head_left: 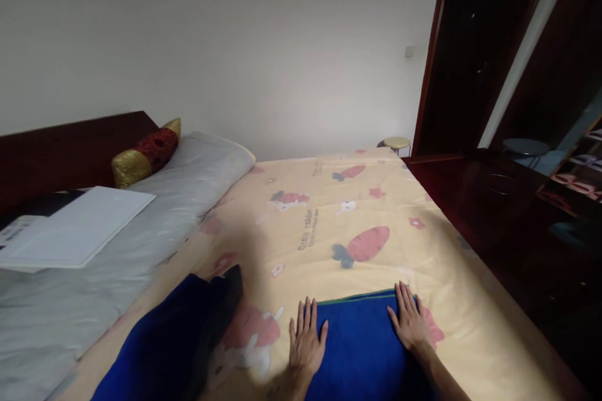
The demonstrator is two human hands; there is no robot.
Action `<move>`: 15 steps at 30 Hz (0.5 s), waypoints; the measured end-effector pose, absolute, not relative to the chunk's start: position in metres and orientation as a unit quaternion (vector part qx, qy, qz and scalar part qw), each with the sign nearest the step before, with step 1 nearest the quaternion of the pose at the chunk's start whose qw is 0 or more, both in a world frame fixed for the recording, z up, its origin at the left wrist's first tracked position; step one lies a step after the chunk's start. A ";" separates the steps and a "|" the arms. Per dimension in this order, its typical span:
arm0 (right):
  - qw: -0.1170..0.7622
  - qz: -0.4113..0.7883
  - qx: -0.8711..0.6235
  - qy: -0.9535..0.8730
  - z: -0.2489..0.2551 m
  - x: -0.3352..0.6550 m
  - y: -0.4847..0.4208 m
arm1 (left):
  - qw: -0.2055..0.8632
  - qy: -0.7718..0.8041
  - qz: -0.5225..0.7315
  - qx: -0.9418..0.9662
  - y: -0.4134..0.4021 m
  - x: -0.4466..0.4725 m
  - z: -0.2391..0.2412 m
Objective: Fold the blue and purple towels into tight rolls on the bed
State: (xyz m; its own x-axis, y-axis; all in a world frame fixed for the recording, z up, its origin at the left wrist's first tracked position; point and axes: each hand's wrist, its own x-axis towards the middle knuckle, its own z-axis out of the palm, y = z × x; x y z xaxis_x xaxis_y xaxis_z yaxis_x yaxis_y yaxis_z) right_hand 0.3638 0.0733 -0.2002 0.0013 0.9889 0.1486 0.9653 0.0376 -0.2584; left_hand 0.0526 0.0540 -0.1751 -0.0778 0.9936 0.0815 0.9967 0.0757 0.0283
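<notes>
A folded blue cloth (pixel 360 344) lies flat on the yellow carrot-print bedsheet (pixel 329 219) near the bottom of the head view. My left hand (pixel 306 341) rests flat on the cloth's left edge, fingers stretched out. My right hand (pixel 408 318) lies flat on its top right corner, fingers spread. Neither hand holds anything. A second, bunched blue and dark cloth (pixel 174 338) lies on the sheet to the left of my left hand.
A grey pillow (pixel 155 213) runs along the bed's left side with a white board (pixel 75 225) on it and a red and gold cushion (pixel 145 153) behind. Dark wooden headboard (pixel 70 150) left, dark wooden cabinet (pixel 508 200) right, small round stool (pixel 396 143) by the wall.
</notes>
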 end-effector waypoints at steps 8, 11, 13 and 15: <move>0.154 0.010 -0.699 -0.699 -0.210 0.384 0.073 | -0.015 -0.759 0.033 -0.650 0.047 0.037 -0.149; 0.198 -0.033 -0.715 -0.669 -0.211 0.371 0.053 | 0.066 -0.777 -0.010 -0.625 0.023 0.050 -0.162; 0.221 -0.039 -0.668 -0.709 -0.218 0.348 0.031 | 0.073 -0.739 -0.050 -0.668 0.002 0.072 -0.185; 0.239 -0.037 -0.595 -0.766 -0.235 0.320 0.008 | 0.051 -0.686 -0.076 -0.722 -0.020 0.099 -0.217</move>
State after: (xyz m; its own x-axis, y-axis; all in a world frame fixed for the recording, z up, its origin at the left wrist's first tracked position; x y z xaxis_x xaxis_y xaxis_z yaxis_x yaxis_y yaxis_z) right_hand 0.3201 0.0080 -0.2352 -0.1771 0.8942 0.4112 0.9300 0.2888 -0.2275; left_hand 0.0992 -0.0202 -0.2167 0.0464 0.9827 0.1791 0.9981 -0.0528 0.0312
